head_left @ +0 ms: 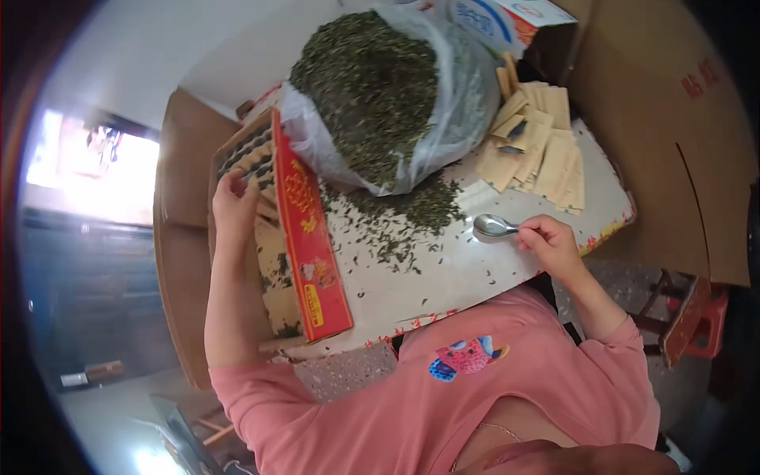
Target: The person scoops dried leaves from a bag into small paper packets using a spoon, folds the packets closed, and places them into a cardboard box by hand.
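My left hand (pixel 235 202) is over a long red-sided box (pixel 305 229), its fingers closed near the rows of filled paper packets (pixel 257 154); what they hold, if anything, is hidden. My right hand (pixel 549 241) grips the handle of a metal spoon (pixel 492 226), whose bowl is just above the white table (pixel 443 273). A large clear plastic bag (pixel 463 87) of dried green leaves (pixel 364 95) stands open between my hands. Loose leaves (pixel 431 206) are scattered below it.
A pile of tan paper packets (pixel 546 150) lies right of the bag. Behind stands a printed carton (pixel 542 20). Large cardboard sheets rise at the left (pixel 186 158) and right (pixel 657 142). A red stool (pixel 704 317) is at the lower right.
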Tool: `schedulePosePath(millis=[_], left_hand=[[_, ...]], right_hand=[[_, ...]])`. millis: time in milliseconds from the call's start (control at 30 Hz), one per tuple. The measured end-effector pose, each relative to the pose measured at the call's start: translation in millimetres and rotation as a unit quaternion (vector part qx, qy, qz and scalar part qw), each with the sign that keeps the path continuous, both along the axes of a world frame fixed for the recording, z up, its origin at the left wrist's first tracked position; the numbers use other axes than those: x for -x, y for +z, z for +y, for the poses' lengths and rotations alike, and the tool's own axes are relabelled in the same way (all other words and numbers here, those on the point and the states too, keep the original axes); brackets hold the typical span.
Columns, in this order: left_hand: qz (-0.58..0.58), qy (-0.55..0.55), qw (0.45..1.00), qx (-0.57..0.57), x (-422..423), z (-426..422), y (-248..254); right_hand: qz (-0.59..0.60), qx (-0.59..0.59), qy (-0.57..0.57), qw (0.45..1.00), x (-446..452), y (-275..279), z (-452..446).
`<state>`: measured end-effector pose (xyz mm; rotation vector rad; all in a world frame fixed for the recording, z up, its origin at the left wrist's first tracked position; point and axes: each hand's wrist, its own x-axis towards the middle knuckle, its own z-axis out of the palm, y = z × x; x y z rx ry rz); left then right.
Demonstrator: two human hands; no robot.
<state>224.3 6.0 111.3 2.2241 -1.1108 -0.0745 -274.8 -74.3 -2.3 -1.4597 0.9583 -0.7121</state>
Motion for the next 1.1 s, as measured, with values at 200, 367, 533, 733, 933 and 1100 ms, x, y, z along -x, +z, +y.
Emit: schedulePosePath(millis=[200,367,533,733,933,1100], left_hand=[[0.152,-0.284,0.942,-0.095,154.5,-29.8,26.3],[0.186,-0.418,0.868,-0.193,241.6,-64.3,-6.1],[0.210,-0.441,0.858,-0.159,323.6,-106.8,-53.3],[0.127,-0.377,0.900,-0.177,388.1,-132.9,-79.4],[0.171,-0.297,0.918,-0.198,410.1,-141.6,-81.9],[0.171,-0.309,0.924,-0.150,402.6,-135.7,-84.8]], right_hand=[[0.043,0.066,-0.069,0.994,41.4,7.4,-8.5],[0.067,0.131,-0.251,0.957,79.1,8.2,-30.6],[0.179,0.269,-0.316,0.892,83.4,6.8,-40.1],[0.219,0.365,-0.285,0.859,82.2,-6.5,-40.9],[0.192,0.349,-0.257,0.880,76.0,-0.4,-38.5],[0.188,0.428,-0.202,0.860,67.5,16.7,-28.0]])
